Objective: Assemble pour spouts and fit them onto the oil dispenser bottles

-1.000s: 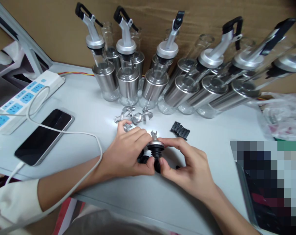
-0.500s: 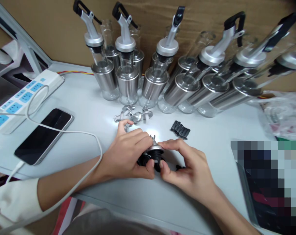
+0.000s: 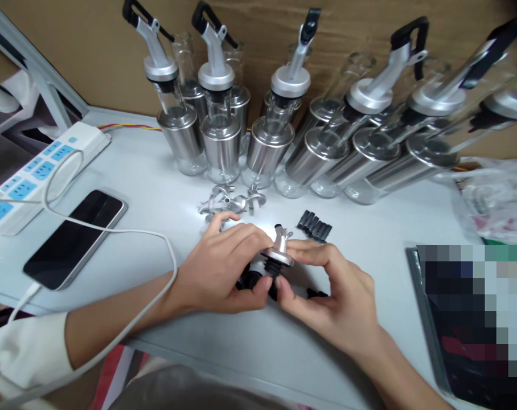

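Over the table's [image 3: 292,356] front part, one loose pourer [image 3: 279,256] sits between left hand [image 3: 228,270] and right hand [image 3: 339,285], thumbs and forefingers pinched on it from both sides! Looks light, metal probably stiff and slick, ribbed stopper [image 3: 273,267] likely softer; collar [image 3: 286,260] seems the sensible hold. Six pourer-topped bottles [image 3: 221,145] beyond, one phone [image 3: 77,239], small black pieces [image 3: 314,226] too bunched to count.

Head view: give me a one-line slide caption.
Left hand and right hand grip a pourer top between them, with loose silvery parts and metal-sleeved bottles beyond.
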`<state>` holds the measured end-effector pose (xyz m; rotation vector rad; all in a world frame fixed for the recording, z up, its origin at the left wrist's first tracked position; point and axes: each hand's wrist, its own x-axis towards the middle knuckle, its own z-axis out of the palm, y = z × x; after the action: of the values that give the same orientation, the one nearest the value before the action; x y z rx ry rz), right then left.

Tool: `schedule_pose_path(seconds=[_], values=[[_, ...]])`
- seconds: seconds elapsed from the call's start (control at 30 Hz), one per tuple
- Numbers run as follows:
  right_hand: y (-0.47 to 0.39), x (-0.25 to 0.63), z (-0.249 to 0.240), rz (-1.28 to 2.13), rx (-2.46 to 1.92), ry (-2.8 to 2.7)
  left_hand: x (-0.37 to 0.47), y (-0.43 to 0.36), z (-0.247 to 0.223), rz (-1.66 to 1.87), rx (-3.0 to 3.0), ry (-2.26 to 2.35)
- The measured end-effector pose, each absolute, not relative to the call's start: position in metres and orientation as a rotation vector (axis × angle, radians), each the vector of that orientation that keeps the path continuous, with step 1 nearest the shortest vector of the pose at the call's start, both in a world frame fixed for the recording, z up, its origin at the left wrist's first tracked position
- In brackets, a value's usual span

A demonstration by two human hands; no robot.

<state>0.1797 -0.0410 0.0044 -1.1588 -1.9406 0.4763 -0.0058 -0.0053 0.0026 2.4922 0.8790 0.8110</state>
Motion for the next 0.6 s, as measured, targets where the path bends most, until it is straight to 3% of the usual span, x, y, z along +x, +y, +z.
schedule_pose_path(seconds=[0.6], values=[[-0.031,0.191,0.005,0.302,-1.128,-2.17,-0.006,-0.009,0.005,0.773,2.514,0.891]])
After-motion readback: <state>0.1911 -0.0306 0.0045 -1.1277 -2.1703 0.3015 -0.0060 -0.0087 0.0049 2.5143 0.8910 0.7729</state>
